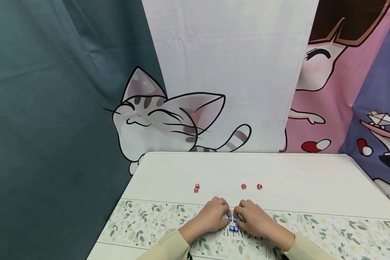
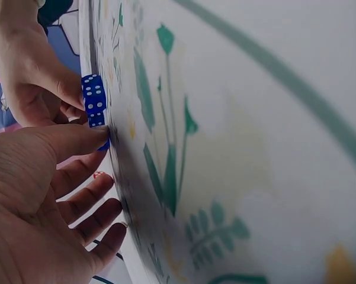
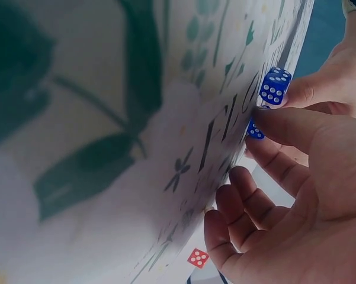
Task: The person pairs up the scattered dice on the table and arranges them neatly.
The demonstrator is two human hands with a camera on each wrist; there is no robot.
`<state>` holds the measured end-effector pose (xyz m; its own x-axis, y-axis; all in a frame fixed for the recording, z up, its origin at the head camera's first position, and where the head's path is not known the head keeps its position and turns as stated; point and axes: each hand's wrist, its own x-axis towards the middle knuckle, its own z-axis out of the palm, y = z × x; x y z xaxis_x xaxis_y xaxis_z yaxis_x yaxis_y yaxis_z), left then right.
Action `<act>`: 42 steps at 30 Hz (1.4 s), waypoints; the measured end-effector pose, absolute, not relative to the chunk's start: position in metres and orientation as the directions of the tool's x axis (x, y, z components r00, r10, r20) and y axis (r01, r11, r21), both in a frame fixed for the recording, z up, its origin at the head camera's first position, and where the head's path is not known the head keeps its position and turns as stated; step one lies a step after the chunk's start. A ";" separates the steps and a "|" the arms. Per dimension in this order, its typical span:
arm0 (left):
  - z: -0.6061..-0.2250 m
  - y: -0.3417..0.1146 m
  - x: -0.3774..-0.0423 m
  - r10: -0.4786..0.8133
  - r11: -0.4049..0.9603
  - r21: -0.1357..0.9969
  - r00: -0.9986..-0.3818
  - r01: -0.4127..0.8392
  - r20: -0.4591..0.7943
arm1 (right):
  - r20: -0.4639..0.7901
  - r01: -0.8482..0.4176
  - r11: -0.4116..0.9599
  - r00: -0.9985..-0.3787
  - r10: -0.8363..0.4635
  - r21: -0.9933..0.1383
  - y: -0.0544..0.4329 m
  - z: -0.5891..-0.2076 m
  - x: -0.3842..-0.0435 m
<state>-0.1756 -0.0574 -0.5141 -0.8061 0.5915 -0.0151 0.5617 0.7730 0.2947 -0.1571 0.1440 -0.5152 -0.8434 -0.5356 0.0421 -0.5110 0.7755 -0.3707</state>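
On the floral strip of the table, my left hand [image 1: 215, 213] pinches a blue die [image 1: 229, 218] between thumb and index finger. Facing it, my right hand [image 1: 251, 218] pinches another blue die [image 1: 235, 219] the same way; a narrow gap separates these two. Closer to me, a pair of blue dice [image 1: 233, 229] sits side by side between the hands. In the left wrist view, the thumb covers part of its blue die [image 2: 103, 145]. The right wrist view shows the blue die [image 3: 256, 129] partly behind the right thumb, its other fingers loosely bent.
Beyond the hands, two red dice [image 1: 196, 188] touch each other at the left. A red die [image 1: 243, 186] and another red die [image 1: 259, 186] stand apart farther right. The white table [image 1: 169, 169] ends at a printed cloth backdrop [image 1: 230, 72].
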 end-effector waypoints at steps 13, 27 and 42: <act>-0.514 -0.057 -0.174 0.619 0.754 0.276 -0.785 0.596 0.004 | 0.044 -0.508 0.776 -0.845 -0.532 -0.375 0.143 -0.515 -0.157; -0.515 -0.056 -0.174 0.632 0.741 0.276 -0.775 0.612 0.021 | 0.051 -0.492 0.775 -0.855 -0.517 -0.396 0.149 -0.507 -0.160; -0.515 -0.055 -0.173 0.621 0.755 0.276 -0.784 0.594 -0.012 | 0.163 -0.382 0.841 -0.924 -0.345 -0.384 0.188 -0.489 -0.199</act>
<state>-0.1728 -0.0553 -0.5152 -0.7837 0.6211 -0.0116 0.5944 0.7552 0.2762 -0.1985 0.1879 -0.4895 -0.9243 -0.3450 0.1632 -0.3817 0.8407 -0.3841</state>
